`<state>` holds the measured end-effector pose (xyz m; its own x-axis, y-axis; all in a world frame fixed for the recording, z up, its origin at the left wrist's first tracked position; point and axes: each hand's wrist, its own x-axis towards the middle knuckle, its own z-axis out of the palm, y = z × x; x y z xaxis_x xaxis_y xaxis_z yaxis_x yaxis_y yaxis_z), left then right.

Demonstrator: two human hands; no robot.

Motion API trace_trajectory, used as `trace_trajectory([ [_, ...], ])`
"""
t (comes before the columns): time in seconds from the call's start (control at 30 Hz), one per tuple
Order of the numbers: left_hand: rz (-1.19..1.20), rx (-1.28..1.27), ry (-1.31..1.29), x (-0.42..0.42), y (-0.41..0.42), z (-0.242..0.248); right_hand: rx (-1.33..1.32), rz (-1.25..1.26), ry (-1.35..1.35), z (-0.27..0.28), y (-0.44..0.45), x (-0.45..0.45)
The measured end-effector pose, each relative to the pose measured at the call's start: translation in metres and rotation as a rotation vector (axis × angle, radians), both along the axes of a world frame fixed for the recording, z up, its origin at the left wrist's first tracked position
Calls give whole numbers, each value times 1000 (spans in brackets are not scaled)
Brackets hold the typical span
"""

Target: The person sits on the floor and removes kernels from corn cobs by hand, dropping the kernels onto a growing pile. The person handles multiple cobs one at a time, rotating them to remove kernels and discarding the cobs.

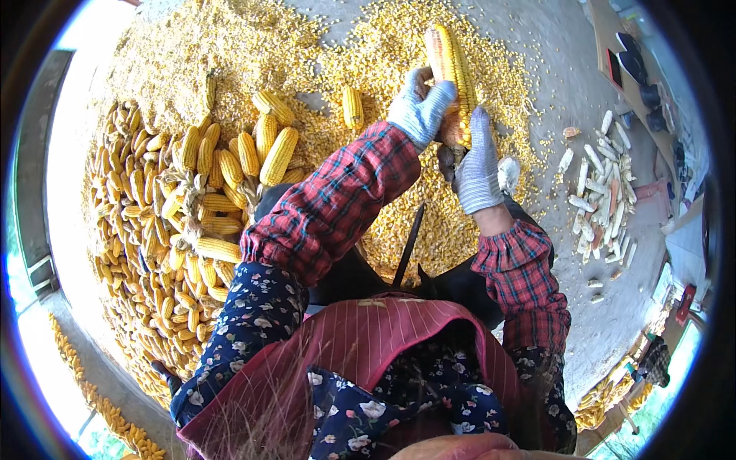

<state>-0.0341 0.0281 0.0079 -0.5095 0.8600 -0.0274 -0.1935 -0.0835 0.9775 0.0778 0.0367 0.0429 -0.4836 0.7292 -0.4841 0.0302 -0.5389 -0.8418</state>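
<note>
Both my hands wear light knitted gloves and hold one large ear of corn (462,72), tilted above loose kernels (379,63) on the floor. Rows of kernels are gone from the ear's left side, where pinkish cob shows. My left hand (422,106) grips its middle from the left, with thumb and fingers around it. My right hand (480,161) closes on the lower end from the right, its thumb along the kernels. Below the ear, a dark pointed bar (409,244) stands up between my knees. A short ear of corn (352,108) lies on the kernels to the left.
A large heap of unshelled corn ears (155,230) spreads at the left. Bare cobs (606,192) lie piled on the concrete floor (558,86) at the right. Beyond them are dark shoes (632,60) on a board. More ears line the lower left edge.
</note>
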Motion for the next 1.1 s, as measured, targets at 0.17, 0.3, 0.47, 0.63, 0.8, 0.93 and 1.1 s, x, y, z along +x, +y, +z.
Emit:
trace_trajectory([
  [0.17, -102, -207, 80, 1, -5, 18, -29, -28, 135, -11, 2, -2],
  [0.3, -61, -235, 149, -1, -1, 1, -106, -22, 103, -7, 6, -3],
  [0.47, -22, -160, 68, -3, 4, -7, 314, -3, -37, -21, 3, -1],
  [0.63, -2, -170, 143, -5, -6, 9, 293, -61, -36, -21, -4, -7],
  [0.8, 135, -228, 191, -9, -3, -13, -279, -79, 216, 5, -7, -11],
  [0.93, 127, -10, 18, -11, 6, -13, -1, -23, 103, -4, -4, -6],
  [1.1, 71, -160, 103, -17, 6, 8, 441, 82, -71, -14, -11, -2],
])
